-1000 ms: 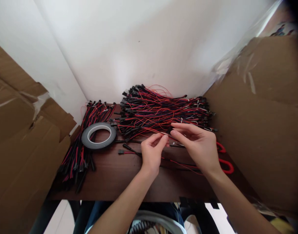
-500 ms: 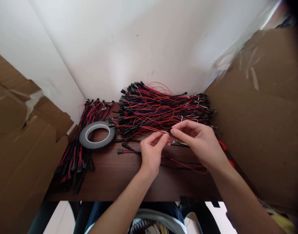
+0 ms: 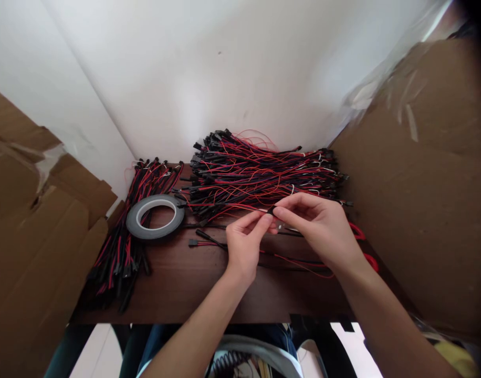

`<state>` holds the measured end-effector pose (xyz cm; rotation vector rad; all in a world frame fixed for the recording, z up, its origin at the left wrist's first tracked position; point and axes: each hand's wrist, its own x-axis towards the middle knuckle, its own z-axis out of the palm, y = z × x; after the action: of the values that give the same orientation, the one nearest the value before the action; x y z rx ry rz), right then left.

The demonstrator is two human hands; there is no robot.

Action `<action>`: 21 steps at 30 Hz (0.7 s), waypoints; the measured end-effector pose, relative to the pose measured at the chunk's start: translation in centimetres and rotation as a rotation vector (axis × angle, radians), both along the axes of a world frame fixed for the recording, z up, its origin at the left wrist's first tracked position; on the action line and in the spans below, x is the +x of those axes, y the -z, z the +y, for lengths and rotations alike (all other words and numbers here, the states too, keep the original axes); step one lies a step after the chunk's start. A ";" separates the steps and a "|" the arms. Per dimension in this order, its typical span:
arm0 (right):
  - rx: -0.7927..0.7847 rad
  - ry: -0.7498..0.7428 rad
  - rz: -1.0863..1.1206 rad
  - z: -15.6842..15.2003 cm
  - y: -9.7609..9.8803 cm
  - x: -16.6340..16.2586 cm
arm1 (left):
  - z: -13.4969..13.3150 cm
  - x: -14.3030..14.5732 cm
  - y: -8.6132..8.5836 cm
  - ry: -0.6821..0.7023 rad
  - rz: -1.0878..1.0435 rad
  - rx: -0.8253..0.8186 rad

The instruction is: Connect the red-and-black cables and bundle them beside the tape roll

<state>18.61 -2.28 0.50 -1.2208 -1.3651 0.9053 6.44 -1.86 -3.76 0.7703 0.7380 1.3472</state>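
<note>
A thin red-and-black wire cable runs from the left, near the tape roll, into the fingers of my left hand, which pinches it between thumb and forefinger. Close against that grip, my right hand pinches a small black piece at the wires; it looks like tape, though the fingers partly cover it. Below both hands lie loose cables with black connectors. A roll of dark grey tape with a white core lies flat to the left.
A large heap of red-and-black cables lies against the white wall, and another bundle lies at the left. Red scissor handles show behind my right wrist. Cardboard sheets flank the brown table. Below its edge is an open container.
The black piece now sits between the two sets of fingertips, turned slightly upward. Both hands keep nearly the same place, and the view has shifted a little.
</note>
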 end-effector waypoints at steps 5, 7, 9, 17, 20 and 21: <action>-0.004 0.015 0.003 -0.2 0.1 -0.1 | 0.0 0.0 0.0 0.003 -0.012 0.014; -0.005 0.024 -0.008 -0.2 0.2 -0.2 | 0.0 0.0 0.0 0.005 -0.011 0.015; 0.002 0.018 -0.023 -0.2 0.1 -0.3 | 0.0 0.0 0.0 0.004 -0.011 0.021; 0.038 -0.024 -0.074 -0.2 0.3 -0.1 | 0.0 0.0 0.1 0.018 -0.001 0.036; 0.036 -0.012 -0.082 -0.2 0.5 -0.2 | 0.1 0.0 0.2 0.016 0.003 0.031; 0.034 -0.008 -0.081 -0.2 0.5 -0.2 | 0.1 0.0 0.2 0.014 0.001 0.031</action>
<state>18.40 -2.50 0.00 -1.2387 -1.4453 0.8430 6.44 -1.79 -3.93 0.7997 0.7132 1.3484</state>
